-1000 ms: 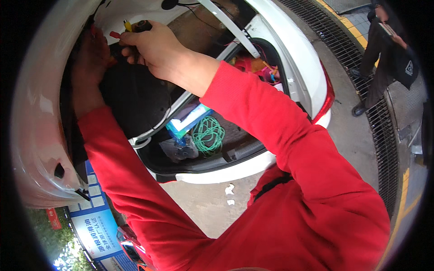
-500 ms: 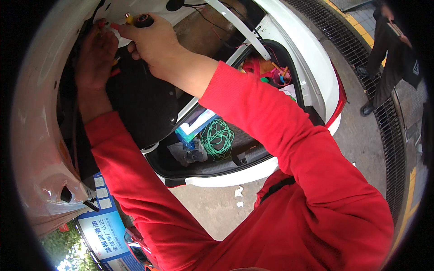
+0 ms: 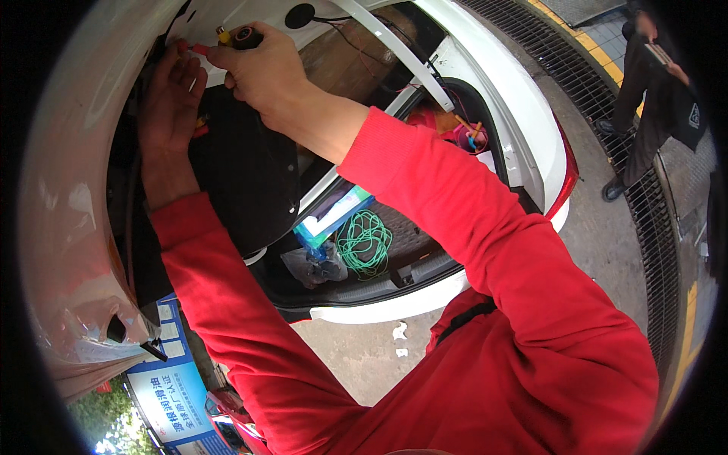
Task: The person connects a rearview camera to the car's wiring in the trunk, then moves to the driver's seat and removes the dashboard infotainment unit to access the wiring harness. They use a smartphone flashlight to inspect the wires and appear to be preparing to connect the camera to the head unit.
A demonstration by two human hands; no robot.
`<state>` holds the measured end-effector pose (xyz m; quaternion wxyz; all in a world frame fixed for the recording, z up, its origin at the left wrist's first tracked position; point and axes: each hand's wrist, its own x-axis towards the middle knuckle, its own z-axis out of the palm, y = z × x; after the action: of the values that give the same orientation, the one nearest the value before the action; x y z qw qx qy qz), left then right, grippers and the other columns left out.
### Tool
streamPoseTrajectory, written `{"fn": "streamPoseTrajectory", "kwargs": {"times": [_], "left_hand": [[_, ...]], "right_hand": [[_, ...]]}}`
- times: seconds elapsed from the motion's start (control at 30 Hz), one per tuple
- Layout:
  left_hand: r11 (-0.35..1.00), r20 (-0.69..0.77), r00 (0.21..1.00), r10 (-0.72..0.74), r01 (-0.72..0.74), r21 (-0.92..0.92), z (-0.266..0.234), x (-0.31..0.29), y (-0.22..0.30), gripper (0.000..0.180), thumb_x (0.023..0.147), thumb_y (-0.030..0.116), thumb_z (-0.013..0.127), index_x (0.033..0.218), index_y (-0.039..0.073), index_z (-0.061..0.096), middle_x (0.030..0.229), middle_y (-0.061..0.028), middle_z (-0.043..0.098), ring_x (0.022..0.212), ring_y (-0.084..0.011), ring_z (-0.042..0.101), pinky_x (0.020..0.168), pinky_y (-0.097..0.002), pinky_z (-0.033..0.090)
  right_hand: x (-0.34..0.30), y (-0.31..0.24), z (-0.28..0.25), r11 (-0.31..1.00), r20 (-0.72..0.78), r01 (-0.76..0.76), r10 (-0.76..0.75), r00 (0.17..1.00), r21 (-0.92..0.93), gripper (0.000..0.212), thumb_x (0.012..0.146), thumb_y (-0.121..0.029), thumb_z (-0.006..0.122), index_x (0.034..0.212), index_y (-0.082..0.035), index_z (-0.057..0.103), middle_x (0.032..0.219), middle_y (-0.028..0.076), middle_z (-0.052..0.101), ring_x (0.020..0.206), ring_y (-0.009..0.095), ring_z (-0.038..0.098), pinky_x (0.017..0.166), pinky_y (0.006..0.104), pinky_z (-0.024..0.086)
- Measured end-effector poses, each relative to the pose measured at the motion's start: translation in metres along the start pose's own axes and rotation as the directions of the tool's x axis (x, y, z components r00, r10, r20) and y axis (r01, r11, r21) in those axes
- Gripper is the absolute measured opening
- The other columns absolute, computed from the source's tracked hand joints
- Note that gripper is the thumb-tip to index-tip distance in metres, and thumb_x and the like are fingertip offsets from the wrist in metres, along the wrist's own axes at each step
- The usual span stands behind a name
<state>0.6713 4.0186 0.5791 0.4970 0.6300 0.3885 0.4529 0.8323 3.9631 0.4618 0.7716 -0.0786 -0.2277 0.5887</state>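
Note:
My right hand [image 3: 265, 72] is closed around a black, round-ended tool handle [image 3: 246, 36] with an orange mark on its end. At its thumb and finger is a small red plug-like piece [image 3: 201, 49]. A yellow plug with a metal tip [image 3: 224, 34] sticks up beside the handle. My left hand [image 3: 171, 102] is raised with curled fingers, its fingertips pinched at another small red piece [image 3: 182, 47]. By its wrist is a yellow and red plug [image 3: 202, 127]. Both hands are by the inside of a white car's raised tailgate [image 3: 68, 197], in front of a black panel [image 3: 239, 167].
Below lies the open trunk with a coil of green cord [image 3: 364, 243], a clear plastic bag [image 3: 312, 265] and a pink container [image 3: 474, 138]. A white strut [image 3: 398, 53] and thin wires cross above. To the right, a person in dark trousers [image 3: 644, 114] stands by a floor grate [image 3: 656, 243].
The view has shifted slightly, so both hands sit a little farther right in it. The fingers of my left hand look a bit more spread. My right hand keeps its grip on the handle.

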Motion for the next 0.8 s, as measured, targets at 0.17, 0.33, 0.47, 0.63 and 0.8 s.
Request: {"fn": "streamPoseTrajectory", "kwargs": {"times": [0.17, 0.33, 0.47, 0.63, 0.8], "left_hand": [[0.998, -0.018, 0.999, 0.047, -0.046, 0.053, -0.003, 0.001, -0.004, 0.031, 0.106, 0.013, 0.066, 0.136, 0.007, 0.066, 0.119, -0.0029, 0.069, 0.11, -0.0161, 0.066, 0.098, -0.0328, 0.055], [0.998, -0.065, 0.997, 0.032, -0.028, 0.061, 0.003, 0.003, -0.004, 0.03, 0.106, 0.014, 0.067, 0.135, 0.006, 0.067, 0.119, -0.0034, 0.07, 0.109, -0.0157, 0.067, 0.098, -0.0322, 0.055], [0.997, -0.1, 0.994, 0.045, -0.038, 0.072, 0.005, 0.003, -0.004, 0.029, 0.106, 0.016, 0.067, 0.132, 0.005, 0.067, 0.115, -0.0053, 0.07, 0.107, -0.017, 0.067, 0.096, -0.0307, 0.055], [0.998, -0.094, 0.995, 0.027, -0.021, 0.063, -0.003, 0.007, -0.009, 0.029, 0.105, 0.018, 0.068, 0.132, 0.007, 0.069, 0.115, -0.0028, 0.07, 0.109, -0.0156, 0.066, 0.097, -0.032, 0.055], [0.992, -0.146, 0.989, 0.037, -0.02, 0.122, -0.012, 0.018, -0.012, 0.031, 0.105, 0.02, 0.07, 0.133, 0.007, 0.069, 0.116, -0.0028, 0.07, 0.111, -0.0164, 0.066, 0.099, -0.0332, 0.054]], "right_hand": [[0.007, 0.004, 0.003, 0.99, -0.044, 0.123, -0.126, 0.991, -0.069, 0.034, 0.083, -0.01, 0.088, 0.103, 0.006, 0.066, 0.087, 0.011, 0.069, 0.067, 0.017, 0.063, 0.059, 0.0328, 0.051], [0.006, 0.004, 0.001, 0.994, -0.036, 0.061, -0.064, 0.997, -0.09, 0.029, 0.089, -0.007, 0.082, 0.109, 0.002, 0.065, 0.078, 0.006, 0.066, 0.063, 0.013, 0.062, 0.049, 0.0268, 0.047], [0.006, 0.003, -0.001, 0.995, -0.029, 0.064, -0.067, 0.997, -0.08, 0.03, 0.09, -0.008, 0.082, 0.112, 0.002, 0.065, 0.079, 0.006, 0.066, 0.065, 0.013, 0.063, 0.049, 0.0264, 0.047], [0.007, 0.002, -0.003, 0.997, 0.005, 0.069, -0.069, 0.998, -0.044, 0.033, 0.089, -0.009, 0.084, 0.111, 0.005, 0.064, 0.085, 0.01, 0.069, 0.067, 0.016, 0.066, 0.053, 0.0286, 0.052], [0.013, 0.005, 0.003, 0.995, 0.007, 0.086, -0.086, 0.996, 0.06, 0.033, 0.088, -0.006, 0.084, 0.11, 0.008, 0.063, 0.09, 0.015, 0.072, 0.072, 0.021, 0.073, 0.054, 0.0303, 0.059]]}}
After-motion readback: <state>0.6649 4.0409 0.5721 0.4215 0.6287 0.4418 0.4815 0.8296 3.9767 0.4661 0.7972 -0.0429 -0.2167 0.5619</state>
